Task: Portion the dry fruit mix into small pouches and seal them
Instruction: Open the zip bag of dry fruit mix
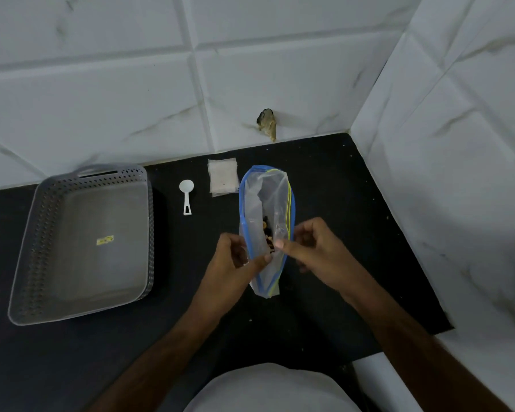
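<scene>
**A:** How far along can the portioning be judged to be?

**B:** Very little appears done. The large clear zip bag with the blue and yellow seal strip (pixel 265 221) is held between both hands, its mouth parted. The near edge on one side is pinched by the left hand (pixel 235 260), the other side by the right hand (pixel 312 248), both with fingers curled on the film. The dry fruit mix (pixel 267 233) is seen inside, just beyond the fingertips.

**A:** And the small pouches?

**B:** A flat stack of small clear pouches (pixel 223 178) lies beyond the hands, close to the far end of the bag; none is seen filled or sealed. The small white plastic scoop (pixel 186 197) lies untouched beyond and left of the left hand. The grey perforated plastic basket (pixel 81 242), well to the left, holds nothing but a yellow sticker. So scooping, filling and sealing are all judged to remain.

**A:** What cannot be made out?

**B:** The amount of mix is hidden by folded film and the fingers. The number of pouches in the stack cannot be counted. The bag's near end is partly covered by the left thumb.
</scene>
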`<control>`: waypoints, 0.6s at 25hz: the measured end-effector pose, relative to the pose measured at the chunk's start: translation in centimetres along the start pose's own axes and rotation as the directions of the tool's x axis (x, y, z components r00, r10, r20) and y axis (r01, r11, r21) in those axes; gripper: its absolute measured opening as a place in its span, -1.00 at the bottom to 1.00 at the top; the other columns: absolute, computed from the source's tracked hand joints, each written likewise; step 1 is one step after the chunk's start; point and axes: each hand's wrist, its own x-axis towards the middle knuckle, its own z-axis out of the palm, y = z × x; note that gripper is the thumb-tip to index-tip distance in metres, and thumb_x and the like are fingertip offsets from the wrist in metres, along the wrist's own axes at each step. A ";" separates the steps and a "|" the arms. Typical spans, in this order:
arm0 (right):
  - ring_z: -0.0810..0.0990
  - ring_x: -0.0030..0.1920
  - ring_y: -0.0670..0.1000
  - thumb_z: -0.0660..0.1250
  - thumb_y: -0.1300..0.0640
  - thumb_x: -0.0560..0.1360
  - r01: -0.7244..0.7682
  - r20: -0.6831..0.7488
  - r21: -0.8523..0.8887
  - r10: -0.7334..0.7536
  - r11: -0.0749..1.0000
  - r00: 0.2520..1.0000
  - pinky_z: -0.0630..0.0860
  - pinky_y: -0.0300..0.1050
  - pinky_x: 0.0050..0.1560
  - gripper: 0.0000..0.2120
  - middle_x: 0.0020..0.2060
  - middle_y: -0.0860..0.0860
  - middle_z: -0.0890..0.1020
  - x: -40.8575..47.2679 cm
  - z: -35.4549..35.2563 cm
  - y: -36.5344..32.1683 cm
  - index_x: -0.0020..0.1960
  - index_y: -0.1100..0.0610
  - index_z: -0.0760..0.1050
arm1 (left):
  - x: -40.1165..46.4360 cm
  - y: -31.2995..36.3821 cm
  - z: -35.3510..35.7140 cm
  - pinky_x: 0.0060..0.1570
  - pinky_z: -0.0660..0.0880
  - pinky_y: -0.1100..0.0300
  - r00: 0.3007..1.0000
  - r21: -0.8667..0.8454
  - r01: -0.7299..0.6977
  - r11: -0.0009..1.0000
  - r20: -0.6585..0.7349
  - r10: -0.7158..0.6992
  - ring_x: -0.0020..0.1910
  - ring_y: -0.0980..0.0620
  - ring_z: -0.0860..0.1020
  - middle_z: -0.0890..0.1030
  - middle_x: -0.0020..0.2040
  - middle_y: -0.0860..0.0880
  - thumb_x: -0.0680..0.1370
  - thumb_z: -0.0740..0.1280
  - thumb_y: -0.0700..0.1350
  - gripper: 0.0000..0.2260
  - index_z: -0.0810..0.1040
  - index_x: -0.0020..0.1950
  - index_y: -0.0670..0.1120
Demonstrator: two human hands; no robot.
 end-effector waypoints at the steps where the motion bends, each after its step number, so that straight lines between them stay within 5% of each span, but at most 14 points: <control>1: 0.66 -0.12 -0.05 0.49 -0.15 0.45 -0.012 0.042 -0.062 0.014 0.998 0.999 0.58 -0.23 -0.25 -0.59 -0.02 0.06 0.63 -0.5 0.2 0.2 0.15 0.03 0.44 | -0.5 -0.1 0.2 -0.26 0.58 0.21 1.000 0.003 -0.006 1.000 0.028 0.005 -0.19 0.08 0.65 0.64 -0.10 0.02 0.50 0.48 0.06 -0.74 0.49 0.06 0.00; 4: 0.71 -0.20 0.07 0.46 0.03 0.53 0.014 0.098 0.054 -0.019 0.998 0.995 0.68 -0.07 -0.23 -0.68 -0.08 0.22 0.68 -1.2 1.2 0.8 0.12 0.23 0.49 | -1.5 -0.4 1.0 -0.52 0.46 0.20 0.995 -0.059 -0.078 0.995 0.051 0.081 -0.45 0.02 0.59 0.65 -0.29 -0.03 0.55 0.44 -0.05 -0.88 0.53 -0.02 -0.04; 8: 0.73 0.02 0.18 0.35 0.25 0.59 0.033 -0.014 0.434 -0.030 0.901 0.999 0.70 0.06 -0.05 -0.81 0.02 0.27 0.69 -1.5 1.5 1.8 0.16 0.34 0.53 | -1.8 -0.6 1.2 -0.38 0.64 0.06 0.999 -0.378 -0.048 0.924 -0.004 0.050 -0.26 -0.12 0.69 0.70 -0.13 -0.20 0.58 0.37 -0.24 -0.91 0.55 0.05 -0.25; 11: 0.72 0.06 0.15 0.28 0.26 0.61 -0.016 0.017 0.748 0.006 0.663 1.000 0.69 0.02 0.04 -0.82 0.05 0.22 0.70 -1.3 1.8 3.1 0.18 0.26 0.55 | -1.7 -1.2 1.3 -0.18 0.69 0.07 0.998 -0.684 0.061 0.727 0.048 -0.039 -0.15 -0.09 0.70 0.68 -0.08 -0.22 0.52 0.34 -0.23 -0.83 0.56 0.08 -0.25; 15: 0.69 0.08 0.14 0.18 0.29 0.64 -0.083 0.074 0.943 0.038 0.322 0.996 0.67 0.05 0.08 -0.76 0.10 0.21 0.67 -0.6 3.1 4.7 0.23 0.24 0.54 | -1.6 -2.2 2.2 0.08 0.66 0.02 0.994 -0.832 0.107 0.544 0.090 -0.059 0.10 -0.14 0.66 0.61 0.19 -0.26 0.56 0.25 -0.27 -0.69 0.51 0.30 -0.28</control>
